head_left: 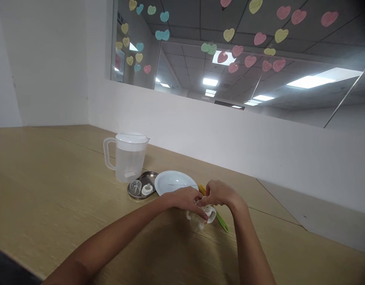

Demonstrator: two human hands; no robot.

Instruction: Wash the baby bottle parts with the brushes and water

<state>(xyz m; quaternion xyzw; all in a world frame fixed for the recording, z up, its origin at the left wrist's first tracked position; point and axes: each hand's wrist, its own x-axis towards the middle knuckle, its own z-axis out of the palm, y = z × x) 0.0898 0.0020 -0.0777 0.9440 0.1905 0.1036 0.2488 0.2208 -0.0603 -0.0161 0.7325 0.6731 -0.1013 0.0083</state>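
A clear baby bottle [196, 221] with white side handles stands on the table in front of me. My left hand [186, 199] is closed around its upper part, the thumb lying down along the near side. Over the bottle's mouth, my right hand [219, 192] has its fingertips pinched together. What those fingertips hold, if anything, is hidden. Just right of the bottle lies a green handle [222, 222], its other end behind my hands. Something yellow [201, 189] shows between my hands and the plate.
A white plate [163, 180] with a thin rod across it lies behind my left hand. Left of it, a metal kidney tray [150, 177] holds a clear cap [135, 187] and a white-ringed teat [147, 190]. A lidded plastic jug [130, 160] stands behind the tray, near the wall.
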